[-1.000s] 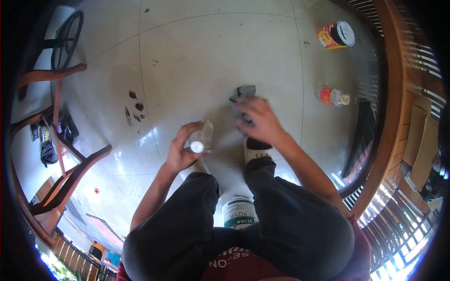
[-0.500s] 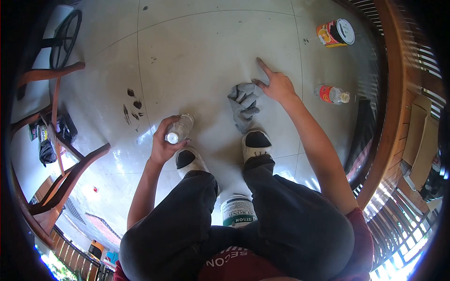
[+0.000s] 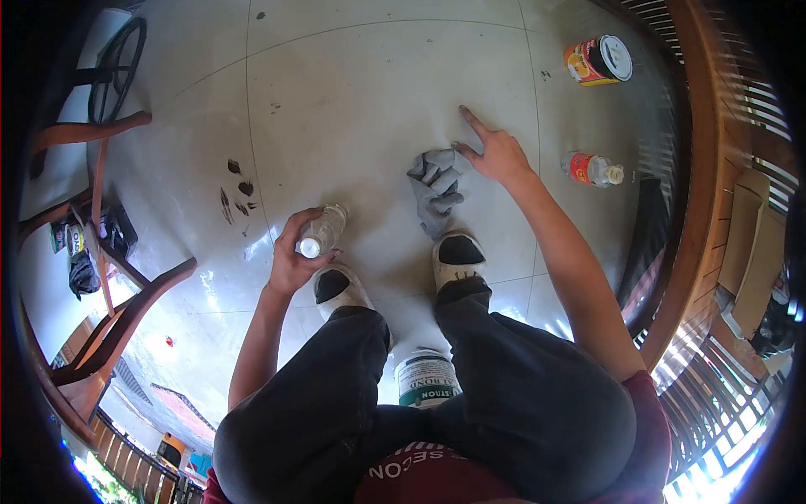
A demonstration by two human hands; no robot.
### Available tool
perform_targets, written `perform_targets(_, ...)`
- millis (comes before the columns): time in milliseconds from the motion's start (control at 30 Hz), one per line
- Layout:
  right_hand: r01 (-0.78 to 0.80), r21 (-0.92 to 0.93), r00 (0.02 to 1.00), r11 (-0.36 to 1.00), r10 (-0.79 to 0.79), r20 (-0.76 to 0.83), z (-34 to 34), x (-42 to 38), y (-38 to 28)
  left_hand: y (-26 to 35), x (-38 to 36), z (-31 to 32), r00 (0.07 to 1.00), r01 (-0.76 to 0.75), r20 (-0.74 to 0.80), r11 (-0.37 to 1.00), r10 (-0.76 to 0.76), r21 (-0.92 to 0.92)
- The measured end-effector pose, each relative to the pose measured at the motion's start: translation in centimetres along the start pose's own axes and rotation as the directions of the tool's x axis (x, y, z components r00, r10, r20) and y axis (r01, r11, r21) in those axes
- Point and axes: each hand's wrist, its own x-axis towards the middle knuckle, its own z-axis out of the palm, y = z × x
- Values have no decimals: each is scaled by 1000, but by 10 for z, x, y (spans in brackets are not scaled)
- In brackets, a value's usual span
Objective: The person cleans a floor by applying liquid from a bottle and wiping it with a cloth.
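My left hand [image 3: 291, 256] is wrapped round a small clear bottle [image 3: 326, 228] with a white cap, in front of my left shoe [image 3: 340, 288]. My right hand [image 3: 499, 155] has its index finger stretched out over the floor and its thumb apart, with nothing in it. Dark smudges mark its fingertips. Just left of the right thumb, a crumpled grey glove [image 3: 435, 191] lies on the floor ahead of my right shoe [image 3: 459, 256]. Behind my feet, between my legs, stands a can with a green and white label [image 3: 426, 380].
To the right lie a clear bottle with a red label [image 3: 593, 169] and an orange and black can [image 3: 599, 60]. Dark smears [image 3: 239, 191] spot the tiled floor at left. A wooden chair [image 3: 109, 319] stands on the left, and a slatted wooden bench [image 3: 709, 168] on the right.
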Motion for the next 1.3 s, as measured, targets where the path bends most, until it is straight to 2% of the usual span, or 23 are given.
perform_targets(67,-85,-21,993,996,86,75,-16,-2,-17,2,0,1,1000,4,-5,1000,-4,-2)
perform_targets(167,-26,-50,998,998,29,55,-12,-2,-11,0,0,1,1000,2,-12,1000,-2,10)
perform_targets(267,52,-4,997,999,-52,-48,1,-2,-1,1,-1,2,1000,13,-21,1000,-13,-29)
perform_targets(367,-112,-17,991,994,113,65,-10,-3,-18,2,-1,2,1000,24,-12,999,-25,-30)
perform_targets(467,-55,11,998,998,54,13,-2,-3,-9,0,-2,3,1000,-11,-27,1000,11,19)
perform_targets(567,18,15,999,1000,-17,-39,0,-4,-5,-1,-3,5,999,3,-41,1000,-4,-28)
perform_targets(667,-94,-8,994,996,94,51,-9,-3,-16,-2,-2,3,999,-10,-31,1000,10,18)
perform_targets(767,-73,5,996,997,73,41,-4,-4,-12,-3,-3,4,999,4,-36,1000,-3,20)
perform_targets(867,-29,5,998,1000,29,-47,3,-3,-7,-4,-3,5,999,-2,-42,1000,3,15)
perform_targets(967,-85,7,996,996,84,36,-6,-3,-12,-5,-3,4,999,-3,-42,1000,4,13)
perform_targets(1067,-8,14,999,1000,9,-42,2,-5,-6,-5,-3,4,999,-20,-35,999,22,36)
perform_targets(1167,-88,-13,995,996,89,42,-8,-3,-15,-4,-3,3,999,-17,-32,999,18,45)
perform_targets(1300,-44,-30,999,999,44,-3,1,-4,-7,-3,-2,3,999,-14,-33,999,15,46)
